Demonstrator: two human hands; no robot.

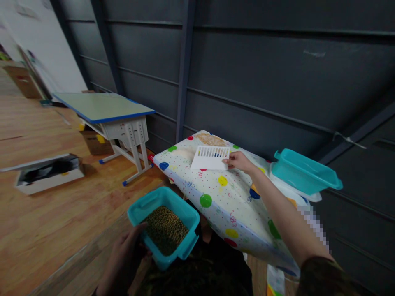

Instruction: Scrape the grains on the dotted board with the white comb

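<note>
My left hand (125, 250) grips the near rim of a teal plastic tub (163, 224) filled with small greenish-brown beans, held low in front of my lap. My right hand (239, 161) reaches out over the table and pinches the right edge of a flat white slotted scraper (210, 158) that lies on the spotted tablecloth (228, 197). A patch of tan grains (210, 139) lies on the cloth just beyond the scraper.
A second teal tub (305, 172) stands tilted on white lids at the table's right end. A dark panelled wall runs behind. To the left are a blue-edged desk (105, 107), a cardboard box under it and an open white box (46, 172) on the wooden floor.
</note>
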